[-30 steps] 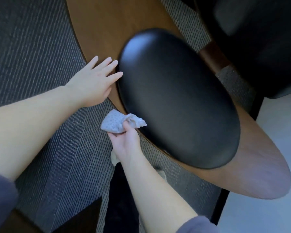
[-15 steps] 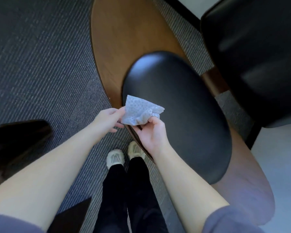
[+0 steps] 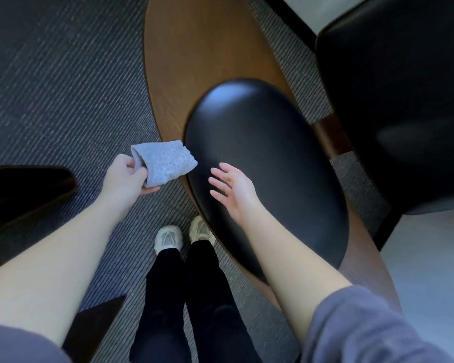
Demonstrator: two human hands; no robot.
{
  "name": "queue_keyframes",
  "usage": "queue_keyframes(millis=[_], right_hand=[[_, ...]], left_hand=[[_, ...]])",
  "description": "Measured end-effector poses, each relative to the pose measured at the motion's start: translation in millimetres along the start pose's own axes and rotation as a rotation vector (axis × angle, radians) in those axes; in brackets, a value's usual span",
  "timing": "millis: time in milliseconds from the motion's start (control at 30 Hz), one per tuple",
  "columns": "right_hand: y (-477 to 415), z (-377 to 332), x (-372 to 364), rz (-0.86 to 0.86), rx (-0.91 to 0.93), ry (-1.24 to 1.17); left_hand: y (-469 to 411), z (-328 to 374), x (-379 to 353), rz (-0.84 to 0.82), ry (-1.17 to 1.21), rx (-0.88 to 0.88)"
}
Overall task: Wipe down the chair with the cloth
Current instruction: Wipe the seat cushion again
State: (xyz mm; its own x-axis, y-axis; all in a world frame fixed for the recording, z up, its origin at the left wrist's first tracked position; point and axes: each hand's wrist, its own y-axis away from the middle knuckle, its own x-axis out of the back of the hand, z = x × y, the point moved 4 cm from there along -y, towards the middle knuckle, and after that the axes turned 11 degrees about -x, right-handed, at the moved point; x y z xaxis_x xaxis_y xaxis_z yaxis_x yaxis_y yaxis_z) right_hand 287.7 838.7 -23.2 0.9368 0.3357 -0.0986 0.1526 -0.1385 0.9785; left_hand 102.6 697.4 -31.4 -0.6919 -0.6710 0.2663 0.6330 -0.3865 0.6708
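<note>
The left hand (image 3: 127, 176) grips the cloth (image 3: 164, 163) beside the chair (image 3: 268, 163); the right hand (image 3: 232, 188) hovers open above its seat.

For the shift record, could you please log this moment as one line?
left hand: grips cloth | right hand: open, empty, above black seat pad | cloth: beside pad edge | wiping: not underway

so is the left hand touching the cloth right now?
Touching. The head view shows the left hand closed on the near end of the grey cloth, fingers wrapped over its edge. The right hand is open and clear of it.
</note>
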Motion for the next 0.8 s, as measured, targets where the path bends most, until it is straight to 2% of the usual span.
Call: queue_keyframes(millis=[167, 300, 433, 533, 667, 800], right_hand=[[-2.6, -7.6, 0.7, 0.058, 0.016, 0.163], [-5.3, -7.6, 0.8, 0.130, 0.074, 0.335], [-3.3, -7.0, -2.1, 0.238, 0.233, 0.652], [-6.3, -7.1, -5.7, 0.268, 0.334, 0.847], [-16.1, -11.8, -3.0, 0.296, 0.346, 0.895], [-22.5, -15.6, 1.2, 0.304, 0.352, 0.901]], left_hand=[[14.4, -24.2, 14.0, 0.194, -0.222, -0.031], [18.2, -34.8, 3.5, 0.169, -0.272, -0.022], [16.3, -42.3, 3.7, 0.221, -0.181, 0.016], [10.3, -42.0, -6.5, 0.163, -0.137, 0.051], [-17.6, -52.4, -36.4, 0.003, 0.179, 0.121], [-25.0, -43.3, -63.8, -0.024, 0.331, 0.165]])
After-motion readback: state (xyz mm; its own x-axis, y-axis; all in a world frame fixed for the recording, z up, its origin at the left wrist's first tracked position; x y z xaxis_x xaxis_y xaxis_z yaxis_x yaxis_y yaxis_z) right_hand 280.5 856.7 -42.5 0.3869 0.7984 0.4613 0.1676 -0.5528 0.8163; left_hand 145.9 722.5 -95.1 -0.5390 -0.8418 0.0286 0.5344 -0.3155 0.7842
